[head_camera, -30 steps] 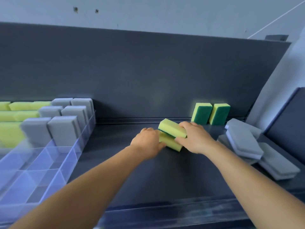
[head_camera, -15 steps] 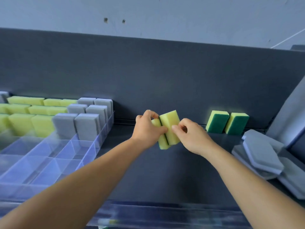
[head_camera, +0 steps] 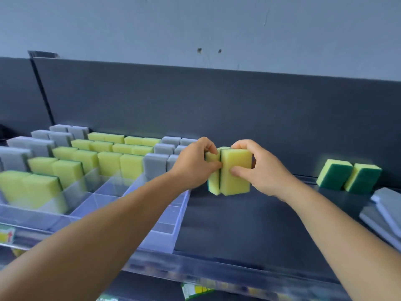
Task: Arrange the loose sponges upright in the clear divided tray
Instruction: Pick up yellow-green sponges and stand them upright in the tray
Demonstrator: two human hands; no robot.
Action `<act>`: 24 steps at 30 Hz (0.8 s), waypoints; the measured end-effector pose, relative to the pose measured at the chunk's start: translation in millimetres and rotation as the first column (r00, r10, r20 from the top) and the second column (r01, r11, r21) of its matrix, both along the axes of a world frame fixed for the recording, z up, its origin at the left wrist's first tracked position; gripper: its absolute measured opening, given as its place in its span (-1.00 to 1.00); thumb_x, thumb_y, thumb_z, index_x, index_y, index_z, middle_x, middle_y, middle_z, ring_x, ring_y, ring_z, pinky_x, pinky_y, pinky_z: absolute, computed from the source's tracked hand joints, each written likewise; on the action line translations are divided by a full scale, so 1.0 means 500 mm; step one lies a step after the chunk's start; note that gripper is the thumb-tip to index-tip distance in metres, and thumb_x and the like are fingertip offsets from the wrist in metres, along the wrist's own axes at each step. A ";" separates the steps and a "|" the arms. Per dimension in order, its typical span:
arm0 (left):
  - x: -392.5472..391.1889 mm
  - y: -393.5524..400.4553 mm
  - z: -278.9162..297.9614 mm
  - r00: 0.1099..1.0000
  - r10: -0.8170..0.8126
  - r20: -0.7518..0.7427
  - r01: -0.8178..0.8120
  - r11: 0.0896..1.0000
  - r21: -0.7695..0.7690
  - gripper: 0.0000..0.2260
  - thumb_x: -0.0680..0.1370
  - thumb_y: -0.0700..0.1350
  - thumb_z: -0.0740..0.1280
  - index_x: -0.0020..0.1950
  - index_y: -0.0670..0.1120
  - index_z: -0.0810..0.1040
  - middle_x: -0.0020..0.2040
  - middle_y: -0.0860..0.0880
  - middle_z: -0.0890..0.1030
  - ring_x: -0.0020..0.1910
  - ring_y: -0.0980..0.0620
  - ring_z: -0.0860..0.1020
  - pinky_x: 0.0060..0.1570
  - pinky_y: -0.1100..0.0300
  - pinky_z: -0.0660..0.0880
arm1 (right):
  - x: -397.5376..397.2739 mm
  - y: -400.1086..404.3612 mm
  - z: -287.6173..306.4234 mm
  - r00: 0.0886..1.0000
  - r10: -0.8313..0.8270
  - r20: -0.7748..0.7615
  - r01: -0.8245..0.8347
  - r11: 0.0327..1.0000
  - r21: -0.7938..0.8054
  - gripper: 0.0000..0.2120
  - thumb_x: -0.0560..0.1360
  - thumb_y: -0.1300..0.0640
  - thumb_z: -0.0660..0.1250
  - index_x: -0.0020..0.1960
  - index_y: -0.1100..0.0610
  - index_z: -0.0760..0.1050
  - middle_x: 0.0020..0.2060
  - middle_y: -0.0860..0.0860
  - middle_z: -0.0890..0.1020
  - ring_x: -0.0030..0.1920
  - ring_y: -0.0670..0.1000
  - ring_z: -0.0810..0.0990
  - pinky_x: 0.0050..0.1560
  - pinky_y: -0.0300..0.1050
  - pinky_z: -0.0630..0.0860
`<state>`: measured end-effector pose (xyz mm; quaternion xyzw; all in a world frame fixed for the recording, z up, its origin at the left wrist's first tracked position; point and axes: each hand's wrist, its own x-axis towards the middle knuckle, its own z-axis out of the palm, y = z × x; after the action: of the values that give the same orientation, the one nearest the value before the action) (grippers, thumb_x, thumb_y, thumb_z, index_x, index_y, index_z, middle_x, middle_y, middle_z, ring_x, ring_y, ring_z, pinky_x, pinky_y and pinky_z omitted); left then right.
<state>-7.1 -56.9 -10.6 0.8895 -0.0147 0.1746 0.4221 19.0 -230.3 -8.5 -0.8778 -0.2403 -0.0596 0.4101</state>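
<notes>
L hand (head_camera: 195, 165) + R hand (head_camera: 258, 168) each pinch one sponge (head_camera: 235, 170), pair pressed together, upright. Risk: pair splits or tips entering tray (head_camera: 160, 227) cell, foam snagging divider.

Two bare forearms reach from the near corners toward the middle of the scene, converging well above the shelf. The left hand (head_camera: 194, 165) curls its fingers over the top of a pair of yellow sponges (head_camera: 230, 171), thumb pressing the front. The right hand (head_camera: 258, 168) pinches the same pair from the right, fingers on top, thumb across the near face.
</notes>
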 end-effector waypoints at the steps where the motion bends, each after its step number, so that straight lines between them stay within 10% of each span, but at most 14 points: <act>1: -0.008 0.022 0.004 1.000 0.011 0.007 -0.011 1.000 -0.019 -0.82 0.45 -0.15 0.38 -0.09 0.04 0.41 -0.08 -0.05 0.59 -0.30 0.03 0.45 -0.24 0.10 0.48 | -0.007 0.020 0.003 1.000 -0.004 0.006 0.004 1.000 0.025 -0.67 0.44 0.05 0.40 0.11 -0.20 0.39 -0.01 -0.10 0.51 -0.12 -0.07 0.48 -0.29 -0.19 0.42; 8: -0.072 0.192 0.044 0.999 0.021 0.030 -0.024 0.996 0.087 -0.54 0.50 -0.25 0.27 0.39 0.04 0.39 0.12 0.05 0.51 -0.29 0.09 0.47 -0.22 0.28 0.40 | -0.057 0.158 0.027 0.998 -0.054 0.027 0.050 0.988 0.144 -0.75 0.45 0.10 0.39 0.10 -0.05 0.46 -0.09 -0.10 0.56 -0.20 -0.10 0.49 -0.18 -0.10 0.53; 24: -0.132 0.523 0.044 0.994 0.092 -0.058 -0.059 0.907 0.418 -0.65 0.53 -0.18 0.31 0.31 0.01 0.50 0.28 0.04 0.54 0.17 -0.01 0.52 0.03 0.25 0.38 | -0.091 0.462 0.009 0.995 -0.070 0.072 0.070 0.998 0.007 -0.71 0.45 0.09 0.40 0.15 0.04 0.50 0.12 -0.05 0.54 0.02 -0.05 0.49 0.03 -0.16 0.44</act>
<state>-73.0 204.7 11.2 0.9647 -0.0008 0.1497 0.2165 -26.6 0.7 -4.2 -0.8820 -0.2240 -0.1059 0.4008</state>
